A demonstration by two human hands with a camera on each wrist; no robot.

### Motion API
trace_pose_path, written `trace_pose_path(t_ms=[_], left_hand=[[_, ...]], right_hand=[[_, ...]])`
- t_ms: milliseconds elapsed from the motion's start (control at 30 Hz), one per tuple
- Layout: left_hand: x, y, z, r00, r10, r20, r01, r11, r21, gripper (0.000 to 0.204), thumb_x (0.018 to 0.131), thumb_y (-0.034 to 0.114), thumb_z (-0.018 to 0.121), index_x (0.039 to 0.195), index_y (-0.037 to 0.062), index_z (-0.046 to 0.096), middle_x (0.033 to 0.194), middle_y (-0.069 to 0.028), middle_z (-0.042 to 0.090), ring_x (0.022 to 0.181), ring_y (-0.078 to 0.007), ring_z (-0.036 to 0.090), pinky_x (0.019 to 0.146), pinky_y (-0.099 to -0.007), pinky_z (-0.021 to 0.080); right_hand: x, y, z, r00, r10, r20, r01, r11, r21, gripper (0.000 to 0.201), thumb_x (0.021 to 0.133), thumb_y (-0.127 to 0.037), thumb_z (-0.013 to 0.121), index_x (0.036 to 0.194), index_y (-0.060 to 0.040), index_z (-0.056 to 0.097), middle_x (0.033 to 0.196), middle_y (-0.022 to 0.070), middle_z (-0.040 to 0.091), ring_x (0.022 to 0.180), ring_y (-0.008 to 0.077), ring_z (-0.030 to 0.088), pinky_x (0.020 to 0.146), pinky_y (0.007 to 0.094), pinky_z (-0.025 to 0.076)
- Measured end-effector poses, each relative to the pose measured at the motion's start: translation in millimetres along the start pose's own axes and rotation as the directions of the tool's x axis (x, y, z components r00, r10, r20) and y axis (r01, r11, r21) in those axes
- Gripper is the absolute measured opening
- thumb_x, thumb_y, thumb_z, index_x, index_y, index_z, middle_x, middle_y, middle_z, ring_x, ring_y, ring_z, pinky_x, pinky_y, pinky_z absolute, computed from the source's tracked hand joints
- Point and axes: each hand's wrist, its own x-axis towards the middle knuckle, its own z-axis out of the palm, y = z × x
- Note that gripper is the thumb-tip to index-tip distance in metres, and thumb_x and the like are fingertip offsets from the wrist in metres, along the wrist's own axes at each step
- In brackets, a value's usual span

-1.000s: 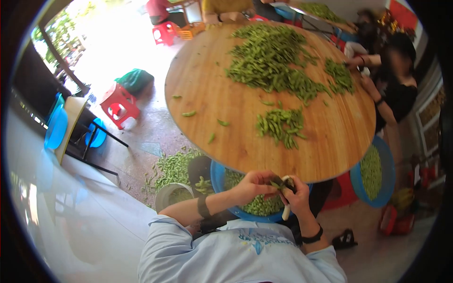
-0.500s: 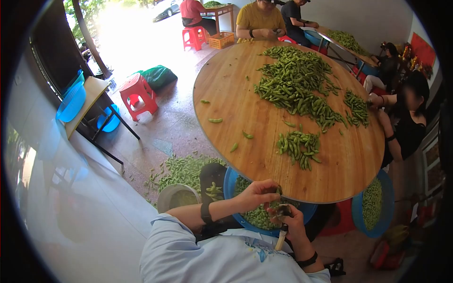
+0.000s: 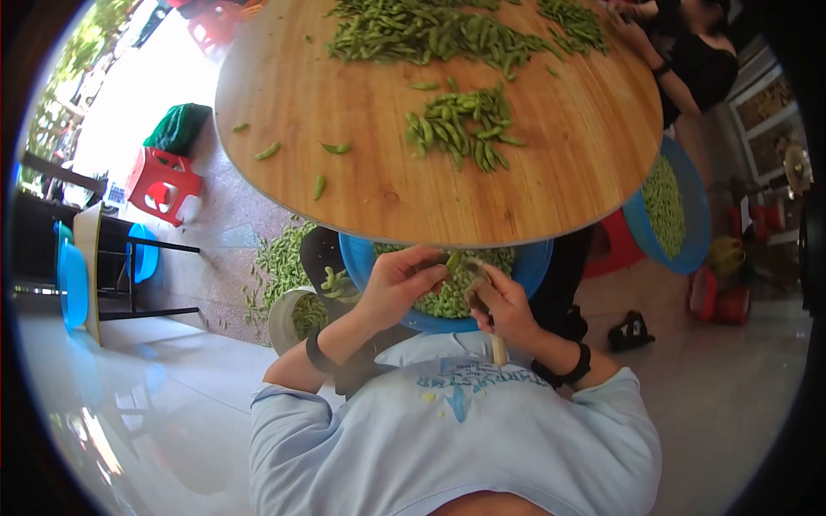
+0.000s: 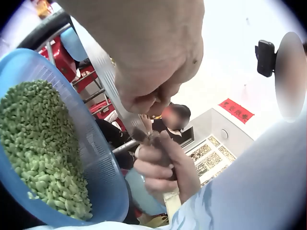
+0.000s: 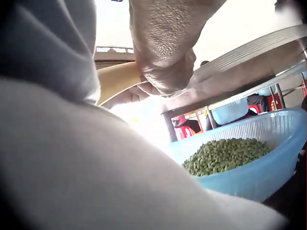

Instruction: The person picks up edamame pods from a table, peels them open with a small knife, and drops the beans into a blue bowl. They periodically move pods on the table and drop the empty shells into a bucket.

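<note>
In the head view, my left hand (image 3: 396, 285) pinches a green bean pod (image 3: 453, 263) between thumb and fingers, over the blue basket (image 3: 354, 267) of shelled beans. Close by on the right, my right hand (image 3: 512, 316) grips a tool with a pale, straight handle (image 3: 499, 349); its working end is hidden by the fingers. Dark coverings show on that hand's fingertips. In the left wrist view the same handle (image 4: 171, 203) sticks out below the right fist. Shelled green beans (image 5: 225, 155) fill the basket in the right wrist view.
The round wooden table (image 3: 361, 202) stands just ahead, bearing a small pile of pods (image 3: 460, 127) and a larger heap (image 3: 422, 34). A white bucket (image 3: 280, 322) and scattered pods (image 3: 280, 267) lie at left. Another blue basket (image 3: 695, 228) stands at right, near a person (image 3: 693, 56).
The head view has tilted down and swung about, so the table sits higher in it. My hands have drawn a little apart, and a green pod now shows in the left fingers.
</note>
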Motion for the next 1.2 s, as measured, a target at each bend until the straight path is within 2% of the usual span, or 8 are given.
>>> trace_pose_path(t_ms=[133,267,533,867,967,1067,1133,1200], left_hand=[[6.2,-7.2,5.5,0.999,-0.003,0.034,0.004,1.0,-0.025,0.015,0.089,0.006,0.059,0.101,-0.0017,0.061,0.078,0.0012,0.057,0.064,-0.0047,0.05,0.055,-0.0186,0.04],[11.8,-6.8,9.2,0.994,-0.084,0.069,0.089,0.994,-0.065,0.015,0.089,0.008,0.059,0.101,-0.0021,0.061,0.079,0.0012,0.058,0.065,-0.0047,0.049,0.057,-0.019,0.04],[17.5,-2.7,21.1,1.0,0.008,0.003,-0.008,0.999,0.047,0.015,0.089,0.008,0.06,0.101,-0.0017,0.061,0.084,0.0006,0.062,0.069,-0.0037,0.051,0.06,-0.0191,0.042],[21.0,-7.3,23.3,0.977,0.215,-0.013,-0.205,0.947,0.248,0.013,0.089,0.005,0.059,0.1,-0.0016,0.06,0.083,0.0007,0.062,0.073,-0.0039,0.052,0.063,-0.0205,0.044],[26.0,-4.2,22.4,0.984,0.179,-0.003,-0.176,0.971,0.161,0.011,0.088,0.004,0.059,0.097,-0.0016,0.06,0.081,-0.0002,0.06,0.068,-0.0049,0.051,0.058,-0.0197,0.041],[30.6,-0.8,17.4,0.995,-0.086,0.051,0.095,0.968,-0.23,0.009,0.09,0.005,0.057,0.097,-0.0018,0.058,0.079,-0.0008,0.057,0.061,-0.0054,0.047,0.051,-0.0198,0.035],[32.8,1.1,14.2,0.943,-0.195,0.27,0.302,0.842,-0.447,0.011,0.091,0.008,0.056,0.097,-0.001,0.058,0.078,-0.0014,0.057,0.057,-0.0063,0.043,0.048,-0.0196,0.03],[34.5,3.4,23.5,0.963,-0.206,0.172,0.258,0.889,-0.378,0.011,0.091,0.008,0.056,0.097,-0.0011,0.057,0.077,-0.0007,0.056,0.057,-0.0068,0.044,0.048,-0.0201,0.031]], right_hand=[[4.3,-12.5,1.5,0.986,-0.161,0.048,0.152,0.977,0.149,0.034,0.099,-0.016,0.038,0.129,-0.0005,0.043,0.069,0.0021,0.048,0.049,0.006,0.041,0.041,0.0193,0.035],[7.4,-18.5,-9.3,0.971,-0.184,0.149,0.182,0.983,0.028,0.041,0.1,-0.016,0.037,0.138,-0.002,0.035,0.072,0.0022,0.049,0.05,0.006,0.041,0.041,0.0192,0.035],[2.8,-15.7,-15.3,0.959,-0.2,0.201,0.154,0.963,0.221,0.047,0.1,-0.017,0.038,0.143,-0.0034,0.027,0.078,0.0061,0.051,0.053,0.0079,0.043,0.043,0.0194,0.036],[1.5,-24.6,-13.2,0.963,-0.221,0.155,0.208,0.974,0.093,0.042,0.099,-0.009,0.039,0.14,-0.002,0.034,0.07,0.001,0.048,0.049,0.0053,0.038,0.043,0.0177,0.033],[6.3,-20.8,-14.6,0.929,-0.344,0.135,0.35,0.936,-0.025,0.039,0.097,-0.005,0.041,0.136,-0.0008,0.04,0.071,0.0005,0.048,0.049,0.0045,0.037,0.043,0.0173,0.031],[10.1,-20.6,-20.5,0.918,-0.365,0.154,0.374,0.927,-0.038,0.039,0.094,0.0,0.044,0.133,0.0007,0.043,0.077,0.0034,0.053,0.055,0.0067,0.045,0.049,0.0194,0.038],[15.1,-18.3,-24.6,0.755,-0.595,0.275,0.652,0.637,-0.411,0.041,0.09,0.003,0.05,0.131,0.0023,0.045,0.087,0.0073,0.058,0.067,0.01,0.055,0.06,0.0224,0.046],[23.4,-14.5,-26.3,0.67,-0.691,0.271,0.707,0.484,-0.515,0.042,0.088,0.003,0.053,0.13,0.0028,0.045,0.091,0.0087,0.059,0.072,0.0109,0.056,0.065,0.0234,0.047]])
